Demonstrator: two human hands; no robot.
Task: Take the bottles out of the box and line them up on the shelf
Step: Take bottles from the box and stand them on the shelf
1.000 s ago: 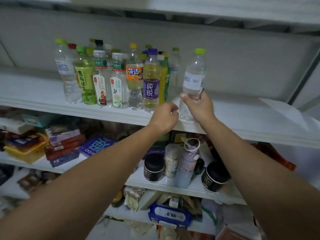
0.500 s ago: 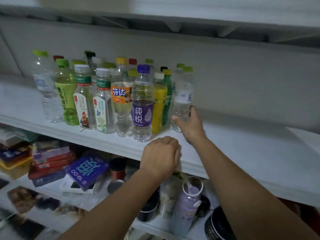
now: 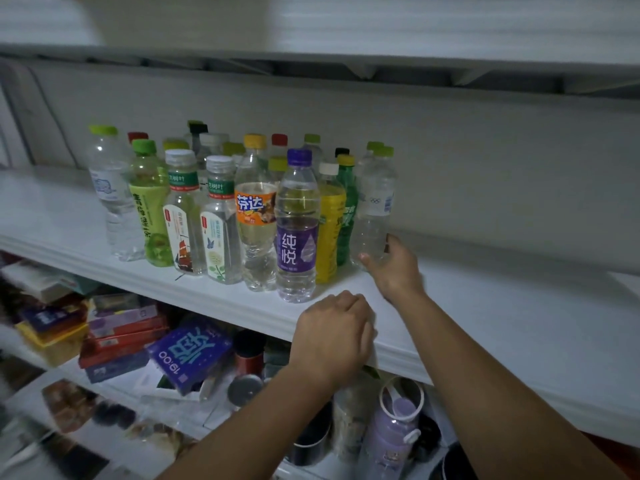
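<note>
A white shelf [image 3: 485, 306] runs along a grey wall, with boxes [image 3: 121, 337] stacked on the level below. The bottles [image 3: 180, 209] stand upright on its left half, packed in rows. Our left hand [image 3: 332, 337] rests at the shelf's front edge, curled into a fist around nothing we can see. At the cluster's right end the clear bottle [image 3: 375, 202] stands upright on the shelf, and our right hand [image 3: 394, 268] grips it low down.

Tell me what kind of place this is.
Likely a home storeroom or pantry rack, though I can't be sure. A white shelf holds mixed drink bottles crowded together, and the level below has stacked boxes and a lilac flask.
</note>
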